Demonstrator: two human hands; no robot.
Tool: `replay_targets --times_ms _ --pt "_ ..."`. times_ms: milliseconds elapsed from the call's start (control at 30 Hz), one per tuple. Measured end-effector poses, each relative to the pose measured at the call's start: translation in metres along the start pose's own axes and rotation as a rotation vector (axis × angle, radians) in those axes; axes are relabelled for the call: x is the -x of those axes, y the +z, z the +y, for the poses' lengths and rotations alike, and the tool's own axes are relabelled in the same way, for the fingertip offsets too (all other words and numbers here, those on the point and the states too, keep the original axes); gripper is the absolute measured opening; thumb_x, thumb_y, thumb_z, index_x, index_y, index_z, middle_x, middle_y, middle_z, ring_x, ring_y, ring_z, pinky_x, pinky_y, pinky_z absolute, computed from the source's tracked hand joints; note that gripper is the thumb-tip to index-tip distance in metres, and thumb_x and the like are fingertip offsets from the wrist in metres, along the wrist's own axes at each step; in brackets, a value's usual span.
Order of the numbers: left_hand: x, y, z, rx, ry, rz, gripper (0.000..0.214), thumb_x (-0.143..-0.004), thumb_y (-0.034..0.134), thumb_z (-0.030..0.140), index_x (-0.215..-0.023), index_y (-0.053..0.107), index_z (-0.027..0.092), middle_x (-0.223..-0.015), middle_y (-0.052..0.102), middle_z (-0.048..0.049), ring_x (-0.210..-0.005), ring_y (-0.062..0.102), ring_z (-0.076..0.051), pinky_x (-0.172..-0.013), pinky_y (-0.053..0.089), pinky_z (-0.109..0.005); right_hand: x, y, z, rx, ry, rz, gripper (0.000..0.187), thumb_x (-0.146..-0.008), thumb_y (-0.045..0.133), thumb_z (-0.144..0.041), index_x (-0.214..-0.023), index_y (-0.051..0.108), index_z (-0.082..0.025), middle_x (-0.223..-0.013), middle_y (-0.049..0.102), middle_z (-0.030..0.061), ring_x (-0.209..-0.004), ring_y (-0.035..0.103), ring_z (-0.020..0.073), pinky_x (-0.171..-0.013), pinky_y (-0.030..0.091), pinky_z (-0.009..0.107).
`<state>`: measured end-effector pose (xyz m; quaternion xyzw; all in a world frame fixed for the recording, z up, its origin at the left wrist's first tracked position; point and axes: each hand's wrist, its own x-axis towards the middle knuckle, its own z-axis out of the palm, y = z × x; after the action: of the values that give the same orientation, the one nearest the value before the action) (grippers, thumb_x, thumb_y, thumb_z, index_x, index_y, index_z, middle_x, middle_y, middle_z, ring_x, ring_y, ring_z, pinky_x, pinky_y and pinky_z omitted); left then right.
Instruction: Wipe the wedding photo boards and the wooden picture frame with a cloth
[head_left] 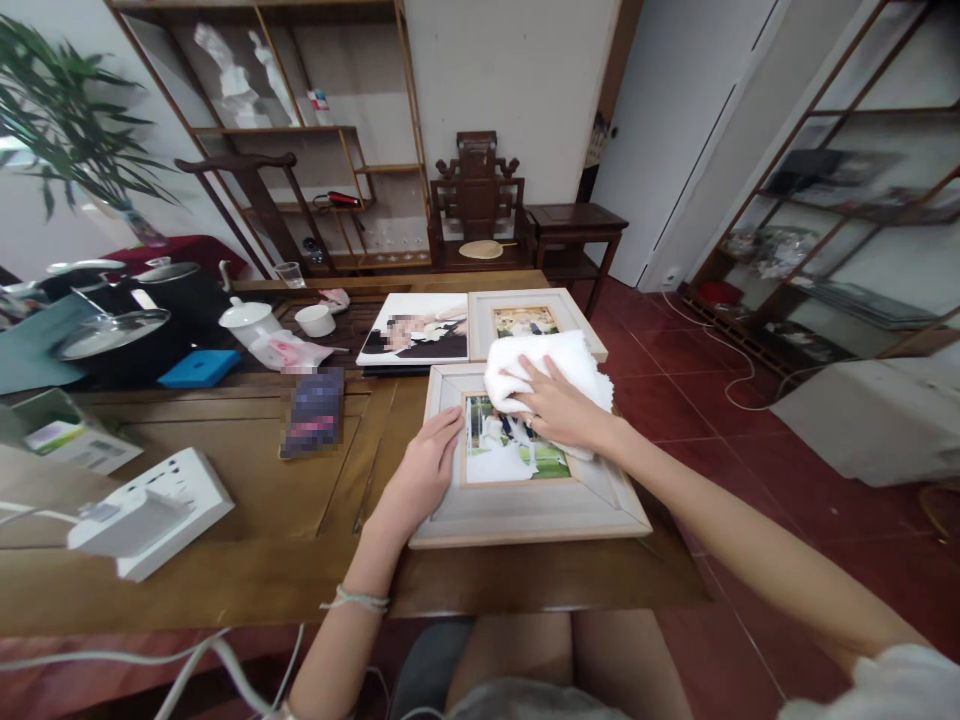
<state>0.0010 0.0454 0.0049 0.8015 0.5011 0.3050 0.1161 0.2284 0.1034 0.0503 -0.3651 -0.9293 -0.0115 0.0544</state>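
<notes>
A picture frame (pixel 517 518) with a pale wide border lies face up near the front edge of the table, a wedding photo (pixel 487 465) in its middle. On its left border my left hand (pixel 427 465) rests flat, fingers stretched out and holding nothing. My right hand (pixel 559 405) grips a folded white towel (pixel 517 355) and presses it onto the upper right of this frame, covering part of the photo. Behind the towel lies a second pale frame (pixel 480 305) with a photo. To its left is a photo panel (pixel 379 345) with a white and black picture.
A white power strip (pixel 195 505), an opened box (pixel 94 445), a blue box (pixel 199 368), a phone-like blurred item (pixel 311 412), a white cup (pixel 315 320) and a lidded pot (pixel 127 355) occupy the left of the wooden table (pixel 300 570). Red floor tiles (pixel 675 370) lie right.
</notes>
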Motion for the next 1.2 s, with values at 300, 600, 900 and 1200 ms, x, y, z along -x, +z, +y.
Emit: replay_targets --times_ms 300,600,900,1200 --pt "0.0 0.002 -0.001 0.002 0.002 0.011 0.037 -0.089 0.036 0.017 -0.117 0.06 0.012 -0.129 0.057 -0.014 -0.123 0.05 -0.023 -0.105 0.039 -0.045 0.077 -0.045 -0.071 -0.396 -0.202 -0.24 0.027 -0.089 0.046 -0.019 -0.107 0.065 -0.024 -0.122 0.062 0.0042 -0.135 0.029 0.0219 -0.111 0.021 0.047" --pt "0.0 0.001 0.002 0.01 -0.013 -0.006 0.037 -0.089 0.037 0.018 -0.118 0.059 0.012 -0.13 0.056 -0.0138 -0.124 0.049 -0.024 -0.106 0.038 -0.045 0.059 -0.011 -0.062 -0.252 -0.06 -0.088 0.037 -0.083 0.047 -0.016 -0.117 0.06 -0.019 -0.141 0.043 0.0086 -0.138 0.021 0.0274 -0.11 0.017 0.055" --pt "0.0 -0.002 0.003 0.006 -0.018 -0.013 0.038 -0.089 0.036 0.018 -0.118 0.059 0.008 -0.129 0.056 -0.0161 -0.123 0.05 -0.024 -0.106 0.039 -0.044 -0.012 -0.001 0.004 -0.02 0.078 0.008 0.042 -0.083 0.043 -0.012 -0.123 0.057 -0.016 -0.149 0.029 0.0079 -0.139 0.007 0.0364 -0.105 0.011 0.065" --pt "0.001 0.002 0.0 -0.012 -0.029 -0.006 0.039 -0.088 0.037 0.016 -0.12 0.057 0.008 -0.13 0.055 -0.0159 -0.124 0.048 -0.023 -0.107 0.037 -0.041 0.054 -0.04 -0.068 -0.303 -0.175 -0.234 0.026 -0.082 0.048 -0.015 -0.097 0.068 -0.019 -0.12 0.061 0.0096 -0.133 0.03 0.0315 -0.107 0.02 0.057"
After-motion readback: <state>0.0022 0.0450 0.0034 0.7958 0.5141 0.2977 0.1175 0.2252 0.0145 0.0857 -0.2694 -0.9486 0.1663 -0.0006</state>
